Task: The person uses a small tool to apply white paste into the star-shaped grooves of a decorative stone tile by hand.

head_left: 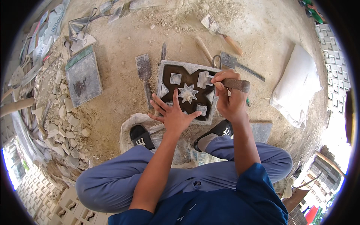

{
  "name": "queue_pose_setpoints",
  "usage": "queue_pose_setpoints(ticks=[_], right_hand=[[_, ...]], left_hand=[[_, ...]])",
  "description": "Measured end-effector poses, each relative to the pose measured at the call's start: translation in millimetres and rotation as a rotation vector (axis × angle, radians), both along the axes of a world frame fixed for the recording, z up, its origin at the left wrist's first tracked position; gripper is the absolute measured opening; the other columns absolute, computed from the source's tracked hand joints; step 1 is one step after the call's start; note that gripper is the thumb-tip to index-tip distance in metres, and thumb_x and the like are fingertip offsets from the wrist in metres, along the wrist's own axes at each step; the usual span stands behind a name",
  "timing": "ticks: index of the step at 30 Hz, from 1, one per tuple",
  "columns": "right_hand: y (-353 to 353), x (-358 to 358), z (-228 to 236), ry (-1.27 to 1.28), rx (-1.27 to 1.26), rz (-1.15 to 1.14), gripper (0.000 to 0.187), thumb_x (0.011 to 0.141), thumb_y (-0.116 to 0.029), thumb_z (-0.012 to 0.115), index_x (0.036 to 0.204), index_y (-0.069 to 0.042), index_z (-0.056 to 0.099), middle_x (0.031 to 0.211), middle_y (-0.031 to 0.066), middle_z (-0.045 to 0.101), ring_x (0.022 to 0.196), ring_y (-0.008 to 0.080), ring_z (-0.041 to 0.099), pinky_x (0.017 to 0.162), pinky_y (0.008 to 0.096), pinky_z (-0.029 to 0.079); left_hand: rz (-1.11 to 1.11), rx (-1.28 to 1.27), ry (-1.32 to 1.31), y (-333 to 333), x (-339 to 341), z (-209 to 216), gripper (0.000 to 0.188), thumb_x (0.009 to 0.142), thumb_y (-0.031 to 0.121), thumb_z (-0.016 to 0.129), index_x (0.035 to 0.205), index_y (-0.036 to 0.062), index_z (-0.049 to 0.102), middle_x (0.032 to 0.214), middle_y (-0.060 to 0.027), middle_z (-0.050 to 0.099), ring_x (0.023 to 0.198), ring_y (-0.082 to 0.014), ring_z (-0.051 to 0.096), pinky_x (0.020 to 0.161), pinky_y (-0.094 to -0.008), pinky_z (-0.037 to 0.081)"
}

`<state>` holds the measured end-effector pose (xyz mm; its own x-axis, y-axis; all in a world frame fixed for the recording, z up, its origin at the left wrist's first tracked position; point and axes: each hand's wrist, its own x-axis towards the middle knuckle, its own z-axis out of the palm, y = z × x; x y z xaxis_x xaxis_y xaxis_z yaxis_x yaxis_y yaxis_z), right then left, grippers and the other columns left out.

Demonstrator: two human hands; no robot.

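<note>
A square grey mould (162, 76) lies on the ground before my feet, with a star-shaped block (188, 93) in its middle and square blocks near its corners. Dark brown material fills the spaces between them. My left hand (175, 116) rests on the mould's lower left part, fingers spread. Closed around a hand tool, my right hand (231, 98) is over the mould's right edge. The tool has a thick dark brown handle (240, 85); its grey end is at the upper right corner block, and its exact shape is hard to make out.
Left of the mould lie a flat trowel (144, 67) and a grey board (84, 78). Beyond it are a wooden-handled trowel (232, 45) and a flat metal tool (228, 60). A white sack (296, 86) lies right, broken rubble (65, 123) left. My sandalled feet flank the mould's near side.
</note>
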<state>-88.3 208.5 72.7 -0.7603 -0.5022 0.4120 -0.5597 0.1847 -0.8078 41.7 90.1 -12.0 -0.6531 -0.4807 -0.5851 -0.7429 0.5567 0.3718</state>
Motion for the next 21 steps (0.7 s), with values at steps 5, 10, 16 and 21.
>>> queue_pose_setpoints(ticks=[5,10,16,21], right_hand=[[-5.6,-21.4,-54.5,0.112,0.104,0.004,0.014,0.094,0.007,0.061,0.100,-0.003,0.054,0.094,0.0121,0.063,0.071,0.0331,0.063,0.065,0.0380,0.052],[-8.2,-20.7,-34.0,0.124,0.146,0.052,0.014,0.093,0.005,0.062,0.101,-0.004,0.054,0.091,0.0131,0.062,0.072,0.0363,0.061,0.065,0.0401,0.051],[-13.4,-28.8,-28.3,0.173,0.226,0.059,0.010,0.093,0.005,0.061,0.098,-0.001,0.056,0.092,0.0135,0.063,0.076,0.0358,0.062,0.065,0.0407,0.051],[-4.4,-38.5,-57.9,0.183,0.153,0.074,0.015,0.091,0.000,0.067,0.099,-0.004,0.055,0.090,0.0118,0.063,0.075,0.0364,0.062,0.064,0.0424,0.051]], left_hand=[[-0.002,-0.008,0.032,1.5,-4.3,-0.2,0.136,0.055,0.075,0.087,0.162,0.0452,0.007,0.158,-0.0350,-0.030,0.145,-0.0582,-0.027,0.104,-0.0837,-0.006],[0.016,-0.008,0.049,-1.1,2.0,0.1,0.134,0.054,0.073,0.088,0.161,0.0483,0.010,0.158,-0.0359,-0.027,0.145,-0.0599,-0.025,0.104,-0.0841,-0.005],[0.018,-0.007,0.055,0.3,-2.2,1.7,0.132,0.055,0.071,0.088,0.161,0.0491,0.011,0.160,-0.0347,-0.025,0.146,-0.0593,-0.024,0.105,-0.0825,-0.006],[0.017,0.003,0.053,4.4,-3.9,4.3,0.131,0.057,0.070,0.088,0.160,0.0499,0.011,0.160,-0.0336,-0.025,0.146,-0.0587,-0.024,0.106,-0.0814,-0.008]])
